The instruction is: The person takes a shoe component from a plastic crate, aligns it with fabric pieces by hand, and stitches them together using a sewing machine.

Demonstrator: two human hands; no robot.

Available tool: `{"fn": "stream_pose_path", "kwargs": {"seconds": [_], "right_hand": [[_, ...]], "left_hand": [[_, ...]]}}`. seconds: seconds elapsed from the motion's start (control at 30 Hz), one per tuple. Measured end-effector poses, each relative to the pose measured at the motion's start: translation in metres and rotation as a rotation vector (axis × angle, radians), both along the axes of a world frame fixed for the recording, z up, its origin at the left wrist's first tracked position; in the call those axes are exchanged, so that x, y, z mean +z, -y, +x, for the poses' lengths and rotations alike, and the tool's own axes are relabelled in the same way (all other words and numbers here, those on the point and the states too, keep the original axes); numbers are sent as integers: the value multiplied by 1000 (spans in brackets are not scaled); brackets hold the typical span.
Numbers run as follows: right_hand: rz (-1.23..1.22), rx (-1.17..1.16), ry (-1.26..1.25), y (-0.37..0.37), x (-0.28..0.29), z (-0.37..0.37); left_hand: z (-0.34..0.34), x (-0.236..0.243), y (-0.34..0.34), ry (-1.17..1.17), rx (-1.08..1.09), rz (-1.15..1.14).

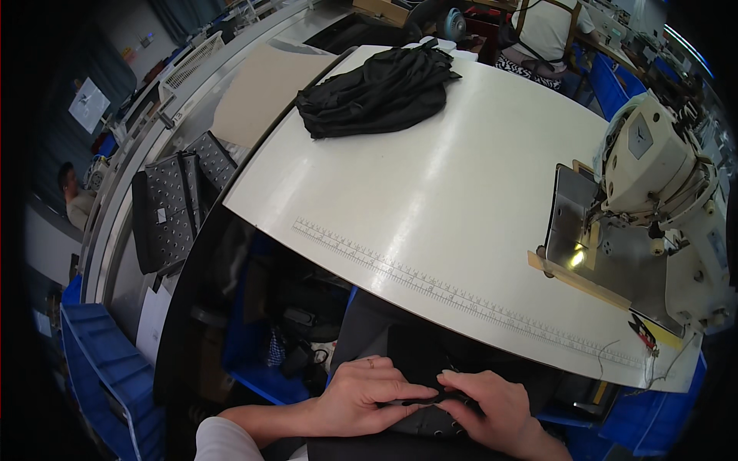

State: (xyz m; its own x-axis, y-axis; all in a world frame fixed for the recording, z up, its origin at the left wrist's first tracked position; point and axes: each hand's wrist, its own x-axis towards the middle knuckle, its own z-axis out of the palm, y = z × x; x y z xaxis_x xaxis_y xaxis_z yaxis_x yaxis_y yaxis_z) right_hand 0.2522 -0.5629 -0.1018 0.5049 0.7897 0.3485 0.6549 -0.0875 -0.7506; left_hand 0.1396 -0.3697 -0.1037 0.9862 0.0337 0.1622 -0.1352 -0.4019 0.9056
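Head view: both my hands are together low in the picture, below the near edge of the pale worktop (492, 169), working on a piece of black cloth (415, 355). My left hand (377, 393) comes in from the lower left, a ring on one finger and a white sleeve (227, 439) at the forearm; its thumb and forefinger are drawn narrow, pinching a fold of the cloth. My right hand (490, 405) faces it from the other side, thumb and forefinger closed on the same fold, so the fingers of the two hands nearly meet. The cloth spreads out dark beneath them, and I cannot tell its outline from the dark material around it.

Along the worktop's near edge runs a printed ruler scale (430, 283). Toward the far edge lies a crumpled black fabric bundle (377, 91), well apart from my hands. At the right stands a cream industrial sewing machine (646, 157), light shining by its needle area; red-handled thread snips (643, 330) lie just beside its base, near a loose thread (652, 375). On the left, beyond the worktop, rest a black eyeleted fabric piece (171, 211) and a beige sheet (261, 92), with a blue bin (111, 365) lower down. Farther off, a person (544, 29) sits near the top.
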Motion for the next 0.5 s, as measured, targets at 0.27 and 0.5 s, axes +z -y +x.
{"fn": "stream_pose_path", "kwargs": {"seconds": [0.27,0.5], "right_hand": [[12,122,74,2,3,10],[-102,173,42,0,19,17]], "left_hand": [[2,-1,1,10,14,-10],[6,3,1,-91,5,-39]]}}
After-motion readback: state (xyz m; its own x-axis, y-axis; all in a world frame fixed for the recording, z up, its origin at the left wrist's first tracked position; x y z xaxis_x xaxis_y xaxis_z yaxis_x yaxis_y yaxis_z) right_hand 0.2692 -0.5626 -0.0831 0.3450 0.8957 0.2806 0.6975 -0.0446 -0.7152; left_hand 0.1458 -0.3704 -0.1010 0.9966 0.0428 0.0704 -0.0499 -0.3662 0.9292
